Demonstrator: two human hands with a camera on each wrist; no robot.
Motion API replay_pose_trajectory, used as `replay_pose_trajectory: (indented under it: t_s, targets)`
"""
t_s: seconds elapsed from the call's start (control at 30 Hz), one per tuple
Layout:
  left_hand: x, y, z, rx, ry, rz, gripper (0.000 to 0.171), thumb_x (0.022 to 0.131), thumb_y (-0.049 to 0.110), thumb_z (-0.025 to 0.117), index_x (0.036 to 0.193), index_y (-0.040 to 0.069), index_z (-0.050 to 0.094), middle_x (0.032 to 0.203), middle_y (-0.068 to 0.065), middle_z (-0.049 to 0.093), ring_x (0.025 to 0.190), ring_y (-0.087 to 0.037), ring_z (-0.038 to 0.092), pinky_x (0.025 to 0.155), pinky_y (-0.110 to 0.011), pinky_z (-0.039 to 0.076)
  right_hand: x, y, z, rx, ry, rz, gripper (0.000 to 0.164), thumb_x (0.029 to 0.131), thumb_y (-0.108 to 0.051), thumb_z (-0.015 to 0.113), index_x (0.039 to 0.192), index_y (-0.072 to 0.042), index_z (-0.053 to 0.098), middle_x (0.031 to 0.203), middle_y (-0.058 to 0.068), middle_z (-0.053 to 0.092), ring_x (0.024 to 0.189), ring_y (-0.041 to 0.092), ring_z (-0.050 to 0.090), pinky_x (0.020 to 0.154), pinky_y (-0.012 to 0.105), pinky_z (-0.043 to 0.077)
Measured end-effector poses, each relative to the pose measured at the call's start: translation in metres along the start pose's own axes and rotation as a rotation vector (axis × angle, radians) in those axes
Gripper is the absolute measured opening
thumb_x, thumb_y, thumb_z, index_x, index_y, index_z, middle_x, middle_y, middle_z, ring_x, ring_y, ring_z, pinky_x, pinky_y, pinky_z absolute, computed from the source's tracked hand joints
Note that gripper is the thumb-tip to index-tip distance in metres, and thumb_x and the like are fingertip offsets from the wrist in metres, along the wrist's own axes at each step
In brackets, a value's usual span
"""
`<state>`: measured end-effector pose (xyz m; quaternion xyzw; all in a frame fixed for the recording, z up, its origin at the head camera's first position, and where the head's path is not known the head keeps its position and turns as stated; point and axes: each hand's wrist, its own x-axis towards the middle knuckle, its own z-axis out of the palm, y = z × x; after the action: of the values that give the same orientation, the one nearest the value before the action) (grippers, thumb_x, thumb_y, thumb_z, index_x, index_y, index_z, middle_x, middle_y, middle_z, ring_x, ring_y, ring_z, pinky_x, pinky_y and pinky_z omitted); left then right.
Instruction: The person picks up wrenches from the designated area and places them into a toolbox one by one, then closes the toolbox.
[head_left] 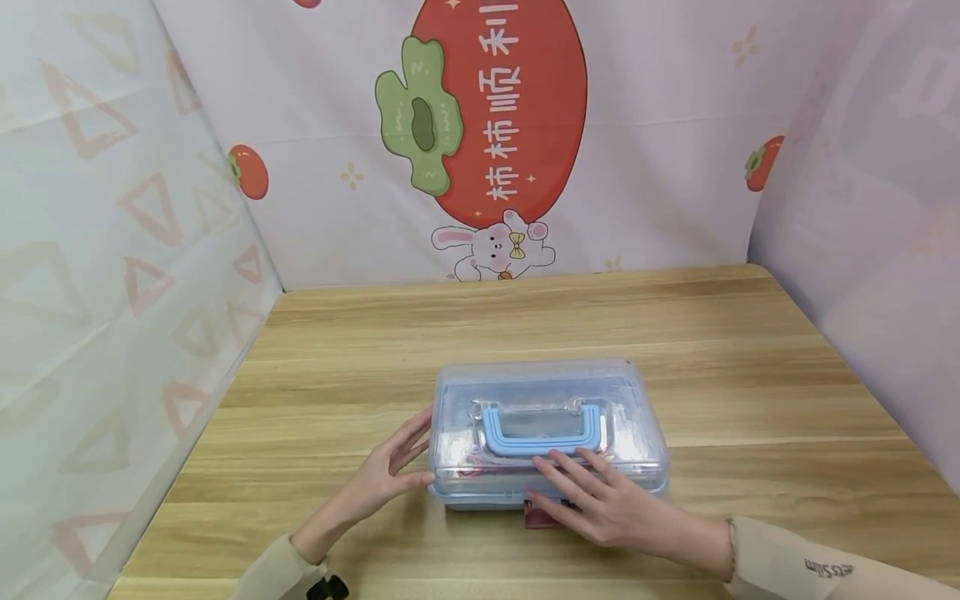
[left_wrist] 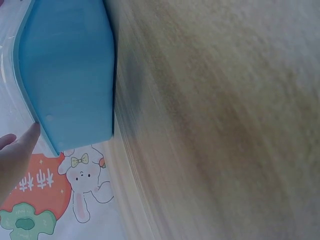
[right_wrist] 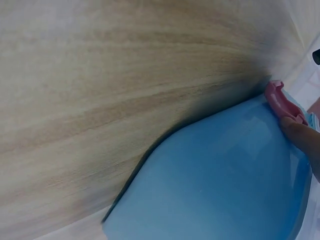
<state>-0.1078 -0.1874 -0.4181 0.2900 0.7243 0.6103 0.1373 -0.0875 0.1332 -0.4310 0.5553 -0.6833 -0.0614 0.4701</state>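
A plastic storage box [head_left: 648,433] with a clear lid and a blue base [right_wrist: 210,175] sits shut on the wooden table. On top of its lid lies a light-blue handle [head_left: 543,447], folded toward the front. My left hand [head_left: 378,479] rests against the box's left side, thumb near the front corner and fingers extended along the side. With fingers straight, my right hand [head_left: 611,508] lies over the lid's front edge. In the right wrist view its thumb [right_wrist: 300,135] touches the dark pink latch [right_wrist: 282,105], which hangs outward. What the box contains is too blurred to tell.
The wood-grain table [head_left: 360,358] extends around the box. Behind it hangs a white cloth backdrop [head_left: 322,225] with a persimmon and rabbit print. More patterned cloth [head_left: 150,333] walls off the left side, and another cloth [head_left: 847,250] the right.
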Motion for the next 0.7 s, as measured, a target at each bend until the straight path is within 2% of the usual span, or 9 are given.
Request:
replay_pose_trajectory:
  t_s: [0.2,0.47,0.57,0.7]
  targets:
    - [0.0,0.0,0.0,0.003,0.005,0.004,0.07,0.083,0.002,0.058,0.139,-0.001,0.017,0.144,-0.021,0.014,0.128,-0.009,0.025,0.098,-0.035,0.03,0.0,0.002,-0.002,0.03,0.002,-0.011,0.035,0.094,-0.013,0.031,0.123,-0.006,0.051,0.121,0.022,0.05,0.103,0.029,0.054,0.074,0.039,0.047]
    - [0.0,-0.001,0.001,0.018,0.019,-0.004,0.07,0.082,0.003,0.059,0.139,0.001,0.019,0.144,-0.019,0.016,0.128,-0.022,0.023,0.098,-0.037,0.027,0.0,0.008,-0.005,0.158,0.052,-0.023,0.036,0.094,-0.015,0.031,0.12,0.0,0.052,0.121,0.026,0.048,0.109,0.037,0.049,0.081,0.042,0.045]
    - [0.0,-0.001,0.001,0.015,0.02,-0.001,0.069,0.082,0.002,0.059,0.139,0.001,0.019,0.144,-0.02,0.016,0.128,-0.016,0.025,0.098,-0.036,0.027,0.0,0.011,-0.008,0.157,0.072,-0.031,0.035,0.094,-0.014,0.032,0.117,0.0,0.054,0.12,0.026,0.05,0.107,0.036,0.051,0.083,0.042,0.045]
    - [0.001,-0.002,0.001,0.007,0.014,0.023,0.069,0.082,0.001,0.059,0.139,0.0,0.019,0.144,-0.021,0.016,0.127,-0.004,0.027,0.099,-0.034,0.027,0.004,0.015,-0.013,0.124,0.099,-0.035,0.034,0.094,-0.014,0.034,0.114,0.001,0.056,0.117,0.024,0.052,0.104,0.034,0.054,0.079,0.039,0.047]
